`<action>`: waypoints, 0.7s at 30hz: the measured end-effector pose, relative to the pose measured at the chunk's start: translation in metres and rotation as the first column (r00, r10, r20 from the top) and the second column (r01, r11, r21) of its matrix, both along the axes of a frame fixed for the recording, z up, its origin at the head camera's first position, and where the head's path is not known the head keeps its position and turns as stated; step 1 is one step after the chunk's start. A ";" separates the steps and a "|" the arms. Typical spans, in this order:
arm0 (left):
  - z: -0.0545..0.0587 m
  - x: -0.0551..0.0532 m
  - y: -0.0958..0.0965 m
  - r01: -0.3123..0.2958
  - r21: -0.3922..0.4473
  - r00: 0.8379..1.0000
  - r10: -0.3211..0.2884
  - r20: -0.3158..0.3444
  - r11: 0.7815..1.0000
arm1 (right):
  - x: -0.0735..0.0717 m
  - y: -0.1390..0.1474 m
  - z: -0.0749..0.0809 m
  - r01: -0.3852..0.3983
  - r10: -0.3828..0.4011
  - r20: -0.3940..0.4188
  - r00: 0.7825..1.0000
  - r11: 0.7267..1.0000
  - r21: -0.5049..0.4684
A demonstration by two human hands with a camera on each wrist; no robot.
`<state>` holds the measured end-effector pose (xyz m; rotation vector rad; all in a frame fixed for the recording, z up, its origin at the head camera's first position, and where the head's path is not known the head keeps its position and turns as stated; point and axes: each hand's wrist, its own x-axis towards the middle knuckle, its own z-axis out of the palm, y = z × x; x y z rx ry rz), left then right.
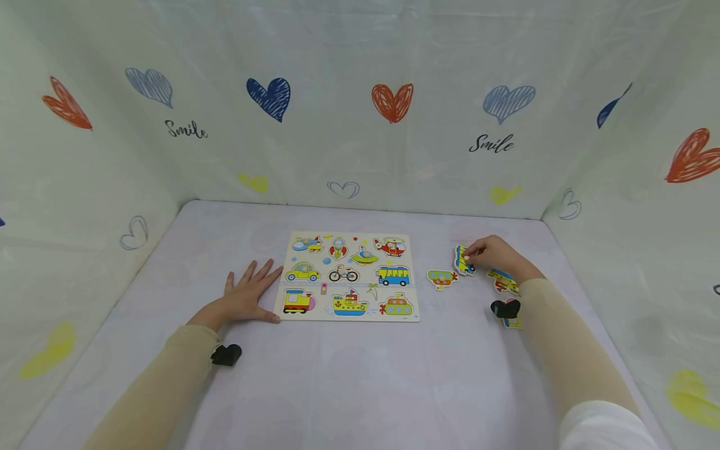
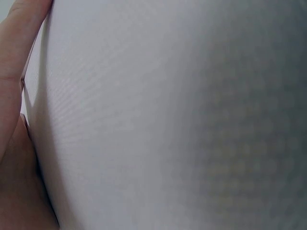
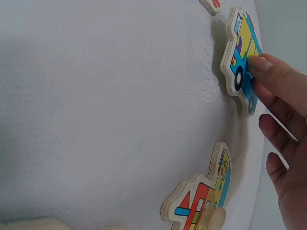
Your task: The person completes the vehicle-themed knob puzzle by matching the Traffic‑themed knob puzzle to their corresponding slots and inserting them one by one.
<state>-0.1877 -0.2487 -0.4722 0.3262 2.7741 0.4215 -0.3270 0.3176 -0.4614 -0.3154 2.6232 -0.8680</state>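
While left fingers (image 1: 270,279) splay — touching the board (image 1: 320,315) — right fingers (image 3: 279,76) pinch a vehicle piece (image 3: 243,43).

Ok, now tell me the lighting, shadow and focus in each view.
Head: soft, fairly even light, puzzle board reasonably clear; left wrist: pale surface fills most of the frame, darkening rightward into a blurred grid-like texture; right wrist: blue-and-yellow vehicle piece fairly sharp, with a soft shadow on the tabletop.

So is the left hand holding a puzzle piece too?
No, the left hand lies with its fingers spread out at the left edge of the puzzle board.
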 end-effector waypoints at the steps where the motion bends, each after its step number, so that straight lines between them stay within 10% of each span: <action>1: 0.000 0.000 0.000 -0.001 0.006 1.000 0.001 -0.001 1.000 | 0.001 -0.001 0.000 0.006 -0.006 0.000 1.000 1.000 0.000; 21: -0.003 -0.002 -0.001 -0.002 0.001 1.000 0.002 -0.013 1.000 | 0.028 -0.024 0.010 -0.056 0.059 -0.169 0.984 0.998 0.026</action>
